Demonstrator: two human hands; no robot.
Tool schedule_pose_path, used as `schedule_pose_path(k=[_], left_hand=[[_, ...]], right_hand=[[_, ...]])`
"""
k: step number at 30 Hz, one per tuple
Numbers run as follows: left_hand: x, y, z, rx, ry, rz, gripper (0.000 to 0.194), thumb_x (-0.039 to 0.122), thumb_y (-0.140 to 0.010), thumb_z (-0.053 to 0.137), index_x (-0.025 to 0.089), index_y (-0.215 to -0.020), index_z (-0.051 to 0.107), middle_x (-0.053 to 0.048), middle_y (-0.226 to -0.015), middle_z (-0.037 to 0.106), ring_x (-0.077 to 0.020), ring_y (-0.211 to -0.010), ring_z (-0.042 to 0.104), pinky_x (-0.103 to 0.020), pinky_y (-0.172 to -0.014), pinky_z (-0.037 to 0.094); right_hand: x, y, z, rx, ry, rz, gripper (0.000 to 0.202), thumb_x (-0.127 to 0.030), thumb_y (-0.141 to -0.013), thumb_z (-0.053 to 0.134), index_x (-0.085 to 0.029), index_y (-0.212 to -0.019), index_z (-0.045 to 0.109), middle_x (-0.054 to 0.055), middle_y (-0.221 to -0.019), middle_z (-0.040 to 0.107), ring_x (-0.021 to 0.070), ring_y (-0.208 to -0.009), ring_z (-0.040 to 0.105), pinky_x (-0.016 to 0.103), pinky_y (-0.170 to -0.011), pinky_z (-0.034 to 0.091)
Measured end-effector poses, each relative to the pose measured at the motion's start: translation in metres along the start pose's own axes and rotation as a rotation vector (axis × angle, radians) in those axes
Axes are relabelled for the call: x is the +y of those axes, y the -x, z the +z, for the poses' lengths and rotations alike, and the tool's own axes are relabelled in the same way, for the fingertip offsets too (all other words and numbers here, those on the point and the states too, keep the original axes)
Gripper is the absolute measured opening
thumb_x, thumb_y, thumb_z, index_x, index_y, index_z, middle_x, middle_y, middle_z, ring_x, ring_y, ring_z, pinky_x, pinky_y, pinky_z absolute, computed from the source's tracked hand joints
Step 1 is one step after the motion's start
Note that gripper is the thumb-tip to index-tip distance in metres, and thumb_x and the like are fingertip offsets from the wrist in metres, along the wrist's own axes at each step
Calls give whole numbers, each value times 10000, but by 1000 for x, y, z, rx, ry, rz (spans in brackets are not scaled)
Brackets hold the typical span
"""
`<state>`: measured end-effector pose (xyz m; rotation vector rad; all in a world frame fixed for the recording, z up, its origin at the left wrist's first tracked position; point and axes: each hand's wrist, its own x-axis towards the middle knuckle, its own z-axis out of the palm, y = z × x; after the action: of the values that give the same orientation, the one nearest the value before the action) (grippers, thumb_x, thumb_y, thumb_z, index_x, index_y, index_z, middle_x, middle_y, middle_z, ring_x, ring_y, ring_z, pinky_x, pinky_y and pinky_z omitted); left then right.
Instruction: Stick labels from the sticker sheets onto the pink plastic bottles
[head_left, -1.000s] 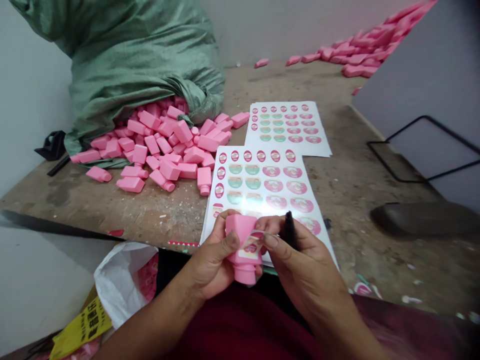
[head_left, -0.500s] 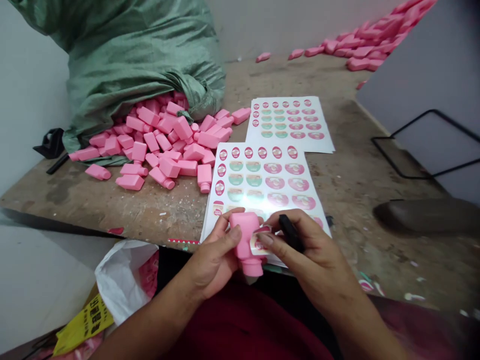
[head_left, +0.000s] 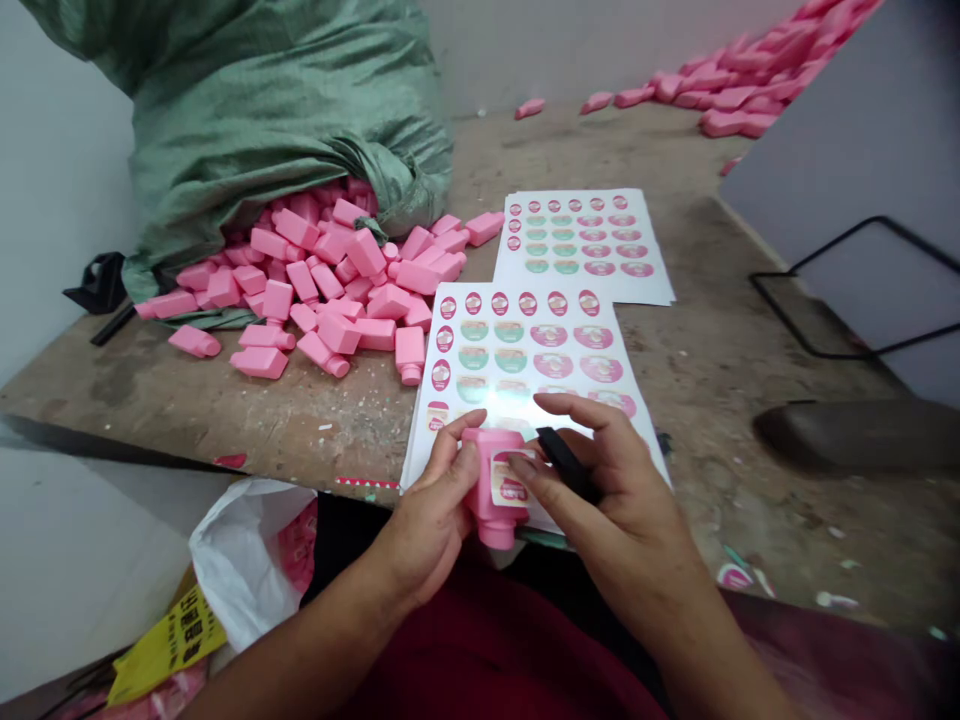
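Between thumb and fingers, my left hand (head_left: 431, 510) grips a pink bottle (head_left: 497, 530), its neck pointing toward me. A cream and pink label (head_left: 510, 484) lies on the bottle's upper face. The thumb of my right hand (head_left: 611, 490) touches the label, while its index finger is raised. A black tool (head_left: 568, 464) is held in that same hand, its far part hidden by the palm. Both hands are over the near edge of a sheet of stickers (head_left: 525, 375), with pink and green labels on it.
A second sticker stack (head_left: 581, 235) lies behind. Many pink bottles (head_left: 337, 300) spill from a green sack (head_left: 285, 110) at left. More bottles (head_left: 765, 75) are heaped at back right. A black metal frame (head_left: 814, 355) stands right; a white bag (head_left: 236, 560) hangs below the table edge.
The label, earlier lifted and tilted at the bottle's side, now lies flat on its face. My right index finger has straightened away from the label, and the thumb rests on it.
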<state>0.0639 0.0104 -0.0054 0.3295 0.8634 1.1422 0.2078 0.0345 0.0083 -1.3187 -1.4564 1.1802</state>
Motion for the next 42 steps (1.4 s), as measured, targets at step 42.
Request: schedule_pose_path(k=[42], left_hand=[[-2,-2,-2,-14,-85,29,393,441,-916,632,259,-1234,489,-66,-1208,662,-223,-1161,623,-384,-1020,441]], right_hand=[[3,-4,3,2,-29,26,352,-344,-825,664,-276,-1151,551,-40,-741,623,146,-651,597,266,-592,481]])
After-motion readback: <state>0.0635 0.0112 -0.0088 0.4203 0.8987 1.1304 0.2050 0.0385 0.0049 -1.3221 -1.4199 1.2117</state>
